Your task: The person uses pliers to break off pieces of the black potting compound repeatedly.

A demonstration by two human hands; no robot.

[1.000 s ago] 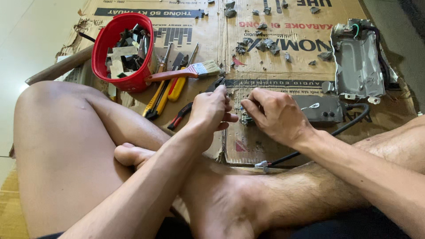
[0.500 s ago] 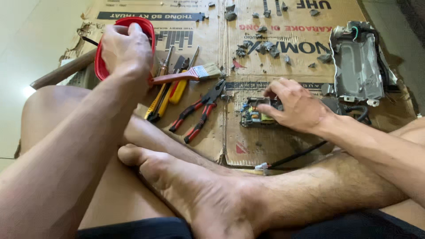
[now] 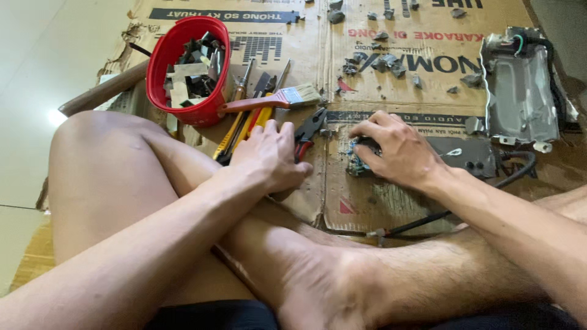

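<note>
landmark: red-handled pliers (image 3: pixel 307 131), laid on the cardboard sheet (image 3: pixel 391 55), long axis running away from the body
left hand (image 3: pixel 272 156): rested right over the pliers' handles, grip loose, nothing closed in it
right hand (image 3: pixel 394 150): just right of the pliers, grip clamped down on a small circuit board (image 3: pixel 354 164)
nearer hand: left, easily

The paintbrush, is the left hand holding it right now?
No, the paintbrush lies free against the red bowl, while the left hand rests lower on the red-handled pliers.
</note>
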